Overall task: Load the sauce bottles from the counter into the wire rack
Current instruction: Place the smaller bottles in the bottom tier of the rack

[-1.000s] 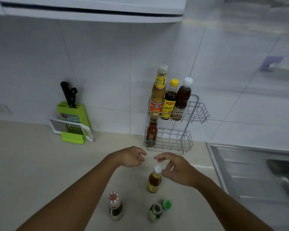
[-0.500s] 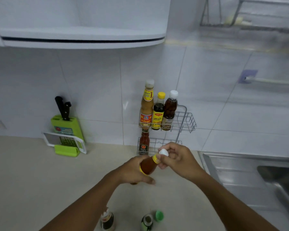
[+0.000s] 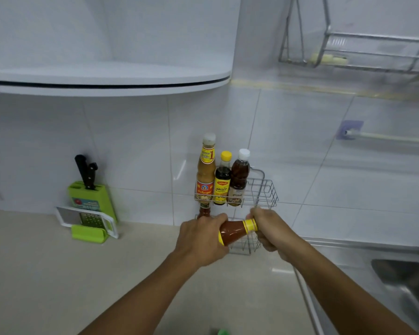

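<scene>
A red chilli sauce bottle (image 3: 235, 232) with yellow bands lies tilted between my two hands, in front of the lower tier of the wire rack (image 3: 266, 189). My left hand (image 3: 201, 238) grips its body and my right hand (image 3: 269, 228) covers its cap end. The upper tier holds three bottles: a tall orange sauce bottle (image 3: 205, 170), a dark bottle with a yellow cap (image 3: 222, 180) and a brown bottle with a white cap (image 3: 239, 177). A small red bottle (image 3: 204, 211) stands at the left of the lower tier, partly hidden by my left hand.
A green knife block with a grater (image 3: 90, 209) stands against the tiled wall at the left. The steel sink (image 3: 402, 281) lies to the right. A green cap (image 3: 221, 331) shows at the bottom edge. A white shelf (image 3: 111, 78) and a dish rack (image 3: 363, 49) hang above.
Both hands took the chilli sauce bottle off the counter and carried it up to the rack's lower tier. The view tilted up, so the other counter bottles dropped out of frame.
</scene>
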A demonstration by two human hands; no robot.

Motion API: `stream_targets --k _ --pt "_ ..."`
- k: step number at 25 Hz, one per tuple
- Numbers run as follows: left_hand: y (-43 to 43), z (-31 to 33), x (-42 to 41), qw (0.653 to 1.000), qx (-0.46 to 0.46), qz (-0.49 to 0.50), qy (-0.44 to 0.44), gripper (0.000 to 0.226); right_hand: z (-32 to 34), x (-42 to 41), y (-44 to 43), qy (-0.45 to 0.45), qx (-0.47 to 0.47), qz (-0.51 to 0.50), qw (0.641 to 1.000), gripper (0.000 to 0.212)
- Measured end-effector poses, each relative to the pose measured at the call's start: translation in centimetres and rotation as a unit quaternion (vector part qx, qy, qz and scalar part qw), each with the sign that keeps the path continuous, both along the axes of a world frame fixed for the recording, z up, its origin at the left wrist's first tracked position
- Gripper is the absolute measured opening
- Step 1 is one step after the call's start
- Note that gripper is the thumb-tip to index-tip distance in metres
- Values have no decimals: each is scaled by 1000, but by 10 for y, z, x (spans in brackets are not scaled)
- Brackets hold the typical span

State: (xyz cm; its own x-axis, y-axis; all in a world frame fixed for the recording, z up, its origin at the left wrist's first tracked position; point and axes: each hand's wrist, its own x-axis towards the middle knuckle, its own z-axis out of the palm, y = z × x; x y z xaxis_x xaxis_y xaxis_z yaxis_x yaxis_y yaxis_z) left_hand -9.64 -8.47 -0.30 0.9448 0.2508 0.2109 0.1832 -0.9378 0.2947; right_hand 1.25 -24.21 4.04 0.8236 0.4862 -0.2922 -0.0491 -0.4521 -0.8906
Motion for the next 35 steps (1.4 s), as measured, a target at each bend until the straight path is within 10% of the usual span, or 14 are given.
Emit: stream_targets --k 2,4,6,8,12,15,18,24,30,35 --pt "6 6 -1 923 -357 -56 132 52 8 7 -9 -224 -4 85 971 22" --pt "8 7 -2 830 -503 -116 210 46 15 8 -13 -335 14 164 928 24" --pt "2 3 0 850 -477 -112 193 45 12 11 -9 -348 -11 173 921 27" --pt "-8 -3 5 946 -301 -46 109 51 5 15 -3 -293 -87 109 946 27" --pt "-21 -14 10 994 86 24 -64 57 -10 17 -7 105 37 -32 993 20" --pt "-15 -9 19 992 -121 43 3 64 -26 7 -6 207 206 -11 957 40" --pt "-12 -18 26 955 -292 27 45 65 -50 -8 1 92 190 53 976 64" --pt "48 -56 35 907 -398 -34 135 105 -92 12 15 -88 137 -38 986 26" --pt "106 -90 73 883 -442 150 52 48 -132 47 52 -210 65 -78 972 39" --pt "117 -121 112 880 -450 149 18 56 -168 70 75 -229 5 -36 973 41"
